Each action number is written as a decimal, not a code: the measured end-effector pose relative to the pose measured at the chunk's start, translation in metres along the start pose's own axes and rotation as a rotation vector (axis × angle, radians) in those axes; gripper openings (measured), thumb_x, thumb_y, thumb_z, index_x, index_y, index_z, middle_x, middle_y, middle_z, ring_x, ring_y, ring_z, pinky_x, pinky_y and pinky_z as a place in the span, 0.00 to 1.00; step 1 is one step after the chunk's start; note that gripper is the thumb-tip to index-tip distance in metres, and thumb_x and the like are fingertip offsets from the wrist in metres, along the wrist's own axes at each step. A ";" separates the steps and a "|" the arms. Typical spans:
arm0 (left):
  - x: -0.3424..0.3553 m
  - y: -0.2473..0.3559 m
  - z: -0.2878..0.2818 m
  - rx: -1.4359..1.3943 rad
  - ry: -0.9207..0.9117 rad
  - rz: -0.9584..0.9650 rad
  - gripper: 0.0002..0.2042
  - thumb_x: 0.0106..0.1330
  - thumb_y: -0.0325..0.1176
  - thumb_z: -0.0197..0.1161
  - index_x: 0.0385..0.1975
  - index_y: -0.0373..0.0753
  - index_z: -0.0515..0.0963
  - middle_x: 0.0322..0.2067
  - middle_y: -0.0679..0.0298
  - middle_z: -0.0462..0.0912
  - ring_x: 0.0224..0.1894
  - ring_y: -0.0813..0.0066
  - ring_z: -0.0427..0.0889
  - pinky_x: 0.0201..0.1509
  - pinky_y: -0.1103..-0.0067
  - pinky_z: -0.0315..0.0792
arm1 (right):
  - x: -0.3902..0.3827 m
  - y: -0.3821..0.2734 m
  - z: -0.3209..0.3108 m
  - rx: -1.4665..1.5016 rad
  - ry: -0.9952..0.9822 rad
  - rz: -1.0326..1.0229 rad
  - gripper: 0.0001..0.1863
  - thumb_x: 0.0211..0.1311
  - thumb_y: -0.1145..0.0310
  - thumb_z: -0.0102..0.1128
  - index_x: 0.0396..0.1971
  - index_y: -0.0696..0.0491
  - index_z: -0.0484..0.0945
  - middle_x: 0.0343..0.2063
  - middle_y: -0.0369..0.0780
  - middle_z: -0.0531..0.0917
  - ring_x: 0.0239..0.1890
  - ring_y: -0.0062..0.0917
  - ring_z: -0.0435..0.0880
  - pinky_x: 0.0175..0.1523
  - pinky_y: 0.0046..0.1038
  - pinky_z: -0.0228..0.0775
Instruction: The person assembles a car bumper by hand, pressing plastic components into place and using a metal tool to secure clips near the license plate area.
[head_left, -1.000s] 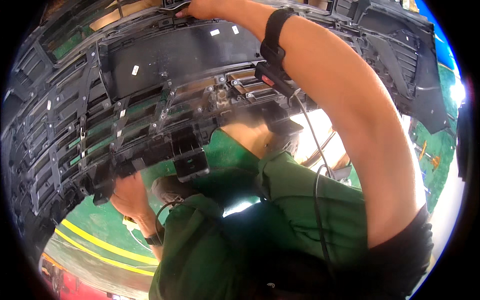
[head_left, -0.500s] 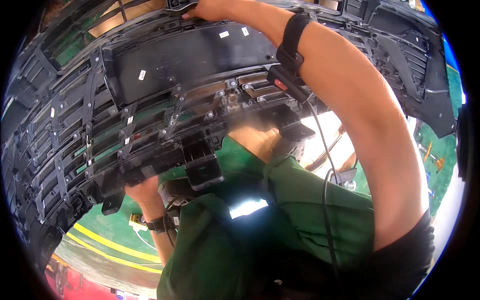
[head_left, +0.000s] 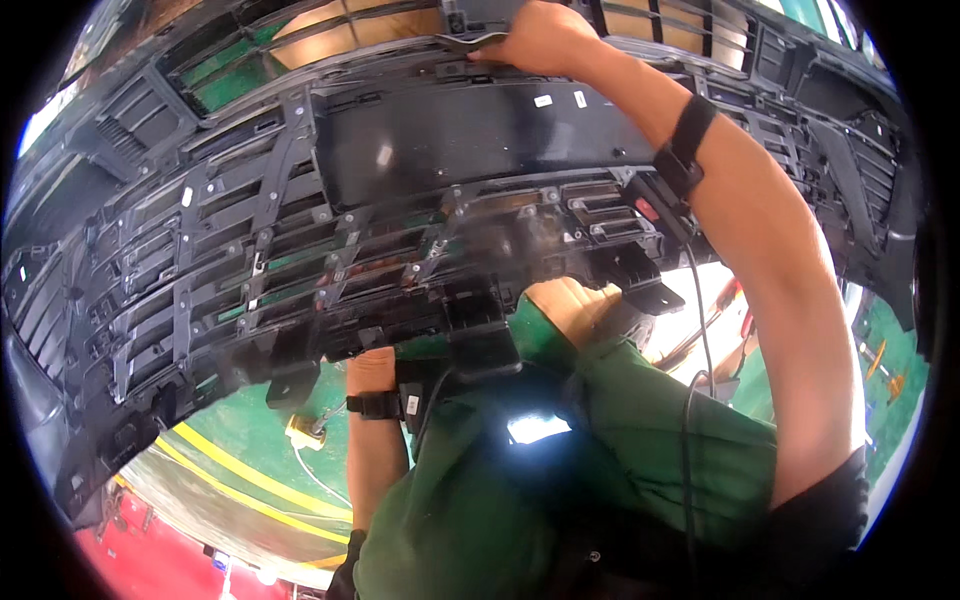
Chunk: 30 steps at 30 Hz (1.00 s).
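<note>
A large black plastic car bumper [head_left: 430, 130], with its ribbed grille and clipped inner side facing me, spans the view and rests over my lap. At its upper rail my right hand [head_left: 545, 40] is closed, the fingers curled round a thin dark strip [head_left: 472, 42] along the edge. My left hand [head_left: 373, 368] reaches up under the near lower edge, beside a hanging tab [head_left: 293, 385]; its fingers are hidden behind the plastic. Between two lower brackets shows a skin-toned shape [head_left: 570, 305] that I cannot make out.
Black straps circle both my wrists, and a cable [head_left: 698, 310] hangs from the device on the right one [head_left: 652, 205]. Yellow lines mark the green floor [head_left: 235, 465] at left. A yellow-and-white fitting [head_left: 305, 432] with a cord lies there; orange-handled tools [head_left: 882, 370] lie far right.
The bumper and both hands have shifted right in the view, and the bumper sits somewhat lower. My right hand keeps its place on the upper rail.
</note>
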<state>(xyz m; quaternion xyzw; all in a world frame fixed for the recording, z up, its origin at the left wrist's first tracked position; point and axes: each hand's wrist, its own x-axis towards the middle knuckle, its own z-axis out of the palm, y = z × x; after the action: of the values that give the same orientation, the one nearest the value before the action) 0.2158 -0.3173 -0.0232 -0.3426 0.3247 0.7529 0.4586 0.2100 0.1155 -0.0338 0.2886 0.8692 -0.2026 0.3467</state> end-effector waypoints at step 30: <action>0.009 0.015 0.043 0.022 0.047 -0.092 0.28 0.77 0.49 0.38 0.61 0.29 0.68 0.60 0.44 0.73 0.52 0.49 0.80 0.57 0.59 0.76 | -0.010 0.017 -0.022 0.121 -0.199 -0.111 0.36 0.64 0.37 0.55 0.35 0.64 0.85 0.36 0.56 0.85 0.46 0.48 0.84 0.53 0.42 0.74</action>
<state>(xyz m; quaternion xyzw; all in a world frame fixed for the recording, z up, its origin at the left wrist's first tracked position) 0.1897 -0.2840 -0.0041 -0.3701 0.3274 0.7191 0.4887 0.2166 0.1369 -0.0142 0.2389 0.8314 -0.3013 0.4012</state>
